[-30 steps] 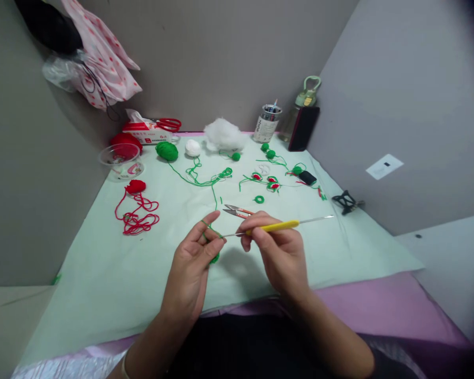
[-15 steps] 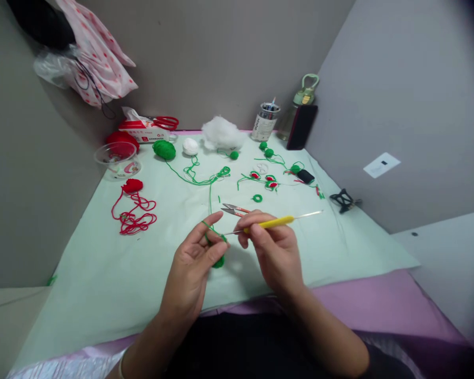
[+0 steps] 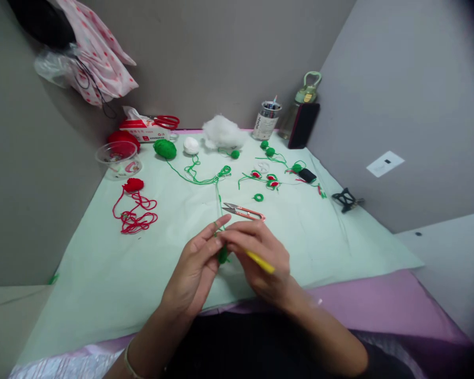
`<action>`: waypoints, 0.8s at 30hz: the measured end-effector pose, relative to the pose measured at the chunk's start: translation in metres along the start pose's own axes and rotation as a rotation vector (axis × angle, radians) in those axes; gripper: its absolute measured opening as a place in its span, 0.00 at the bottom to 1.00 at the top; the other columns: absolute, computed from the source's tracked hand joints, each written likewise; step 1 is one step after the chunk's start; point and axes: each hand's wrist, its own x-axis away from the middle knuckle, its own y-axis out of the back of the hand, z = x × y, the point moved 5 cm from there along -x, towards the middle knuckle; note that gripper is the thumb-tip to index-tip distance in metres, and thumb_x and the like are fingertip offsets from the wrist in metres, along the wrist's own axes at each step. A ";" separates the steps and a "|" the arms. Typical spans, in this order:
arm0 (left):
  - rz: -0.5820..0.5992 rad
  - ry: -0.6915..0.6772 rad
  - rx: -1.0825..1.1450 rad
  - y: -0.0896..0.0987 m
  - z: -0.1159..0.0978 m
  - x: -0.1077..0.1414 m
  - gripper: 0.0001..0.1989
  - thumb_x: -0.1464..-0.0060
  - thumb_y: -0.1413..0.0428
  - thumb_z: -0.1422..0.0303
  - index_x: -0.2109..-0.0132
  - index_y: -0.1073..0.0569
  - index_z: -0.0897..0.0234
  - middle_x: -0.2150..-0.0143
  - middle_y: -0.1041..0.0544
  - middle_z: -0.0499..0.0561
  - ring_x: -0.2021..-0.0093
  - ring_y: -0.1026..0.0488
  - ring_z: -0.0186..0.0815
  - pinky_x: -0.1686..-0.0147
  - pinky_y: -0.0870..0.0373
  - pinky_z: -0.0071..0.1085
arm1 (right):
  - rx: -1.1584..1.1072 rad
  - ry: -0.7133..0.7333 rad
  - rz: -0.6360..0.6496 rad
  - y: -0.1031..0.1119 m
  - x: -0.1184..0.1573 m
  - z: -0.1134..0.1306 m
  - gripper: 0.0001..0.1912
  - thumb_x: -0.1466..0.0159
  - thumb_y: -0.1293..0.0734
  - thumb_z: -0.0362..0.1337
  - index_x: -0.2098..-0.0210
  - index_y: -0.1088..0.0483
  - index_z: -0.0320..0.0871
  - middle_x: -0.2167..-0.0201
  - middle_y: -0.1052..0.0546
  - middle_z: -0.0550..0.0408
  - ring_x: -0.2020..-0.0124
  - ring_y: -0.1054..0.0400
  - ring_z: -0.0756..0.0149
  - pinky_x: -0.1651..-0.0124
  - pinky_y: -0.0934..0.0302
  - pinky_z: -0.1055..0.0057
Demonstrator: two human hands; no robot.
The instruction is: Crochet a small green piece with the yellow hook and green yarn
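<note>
Small green yarn piece (image 3: 222, 256) hangs between my hands, nearer my left.
My right hand (image 3: 269, 263) closes round the yellow hook (image 3: 260, 261), its handle slanting back toward me; my left hand (image 3: 191, 263) pinches the piece just below its fingertips, dark, compact, partly hidden. Beyond, green strand (image 3: 218, 191) runs away beside the snips (image 3: 247, 211).

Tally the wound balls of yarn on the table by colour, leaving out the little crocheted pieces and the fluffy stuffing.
Green: 1, the green yarn ball
White: 1, the white yarn ball
Red: 2, the large red ball at the back and the small red ball with loose strands
Total: 4
</note>
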 end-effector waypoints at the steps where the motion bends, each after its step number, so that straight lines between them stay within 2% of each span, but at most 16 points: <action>1: 0.022 0.030 0.021 0.000 0.000 0.000 0.21 0.47 0.33 0.68 0.46 0.20 0.65 0.63 0.21 0.50 0.60 0.25 0.32 0.50 0.30 0.28 | -0.098 -0.085 -0.029 0.004 -0.001 -0.005 0.15 0.31 0.34 0.27 0.50 0.22 0.49 0.59 0.19 0.51 0.59 0.24 0.63 0.56 0.27 0.63; 4: 0.047 0.069 0.041 0.002 -0.003 0.002 0.22 0.46 0.34 0.70 0.43 0.21 0.67 0.68 0.25 0.47 0.64 0.27 0.29 0.49 0.29 0.30 | -0.379 -0.335 -0.123 0.014 -0.004 -0.020 0.08 0.30 0.34 0.34 0.58 0.20 0.47 0.67 0.21 0.53 0.66 0.26 0.65 0.59 0.29 0.62; 7: 0.031 0.015 -0.025 0.003 -0.003 0.003 0.22 0.46 0.34 0.70 0.44 0.21 0.65 0.68 0.25 0.46 0.64 0.27 0.30 0.49 0.30 0.30 | -0.571 -0.471 -0.148 0.013 -0.005 -0.026 0.09 0.30 0.33 0.40 0.62 0.20 0.46 0.69 0.22 0.54 0.73 0.30 0.68 0.67 0.31 0.65; 9: -0.009 -0.098 -0.106 0.003 -0.003 0.003 0.23 0.47 0.33 0.70 0.43 0.21 0.61 0.66 0.24 0.46 0.62 0.26 0.30 0.51 0.30 0.28 | -0.519 -0.426 -0.100 0.006 -0.005 -0.022 0.09 0.30 0.33 0.39 0.61 0.20 0.47 0.68 0.22 0.54 0.73 0.29 0.68 0.68 0.30 0.66; 12: -0.089 -0.244 -0.191 0.003 0.000 0.006 0.28 0.48 0.32 0.70 0.40 0.24 0.55 0.62 0.21 0.46 0.58 0.24 0.31 0.51 0.30 0.26 | -0.147 -0.157 -0.016 -0.003 -0.002 -0.005 0.11 0.31 0.33 0.32 0.54 0.20 0.49 0.60 0.19 0.50 0.61 0.25 0.63 0.60 0.27 0.64; 14: -0.092 -0.204 -0.147 0.003 0.003 0.006 0.29 0.48 0.31 0.69 0.40 0.24 0.57 0.61 0.21 0.47 0.57 0.24 0.32 0.52 0.29 0.26 | 0.036 -0.021 -0.013 -0.005 0.002 0.003 0.16 0.33 0.32 0.28 0.50 0.20 0.50 0.55 0.19 0.49 0.56 0.24 0.61 0.56 0.27 0.64; 15: -0.073 -0.151 -0.106 0.003 0.004 0.005 0.28 0.49 0.31 0.69 0.40 0.24 0.59 0.62 0.21 0.48 0.57 0.24 0.33 0.52 0.29 0.26 | 0.055 0.003 -0.029 -0.003 0.003 0.004 0.17 0.33 0.32 0.27 0.49 0.21 0.50 0.55 0.19 0.48 0.55 0.24 0.61 0.55 0.27 0.63; 17: -0.021 -0.037 -0.022 0.002 0.004 0.003 0.26 0.48 0.32 0.69 0.42 0.23 0.64 0.64 0.22 0.48 0.58 0.24 0.32 0.50 0.28 0.27 | -0.035 -0.049 -0.081 0.004 0.003 -0.001 0.15 0.32 0.33 0.28 0.50 0.21 0.49 0.58 0.19 0.50 0.58 0.24 0.61 0.55 0.28 0.62; 19: 0.000 0.023 0.020 0.002 0.000 0.002 0.23 0.47 0.33 0.69 0.44 0.21 0.66 0.65 0.24 0.48 0.61 0.25 0.30 0.49 0.28 0.29 | -0.212 -0.183 -0.143 0.012 0.001 -0.011 0.11 0.31 0.34 0.31 0.54 0.20 0.48 0.64 0.20 0.51 0.63 0.25 0.62 0.57 0.29 0.60; 22: -0.024 -0.017 -0.021 0.003 -0.004 0.002 0.20 0.48 0.33 0.70 0.46 0.20 0.65 0.67 0.25 0.46 0.64 0.27 0.29 0.49 0.28 0.29 | -0.463 -0.376 -0.180 0.014 -0.001 -0.025 0.09 0.30 0.34 0.38 0.59 0.20 0.47 0.68 0.21 0.53 0.70 0.29 0.65 0.63 0.31 0.62; 24: -0.045 -0.099 -0.108 0.003 -0.005 0.003 0.21 0.49 0.32 0.70 0.46 0.20 0.62 0.66 0.25 0.46 0.63 0.27 0.30 0.51 0.28 0.28 | -0.539 -0.421 -0.135 0.008 -0.003 -0.026 0.09 0.30 0.33 0.40 0.60 0.20 0.47 0.67 0.21 0.53 0.69 0.29 0.66 0.65 0.31 0.65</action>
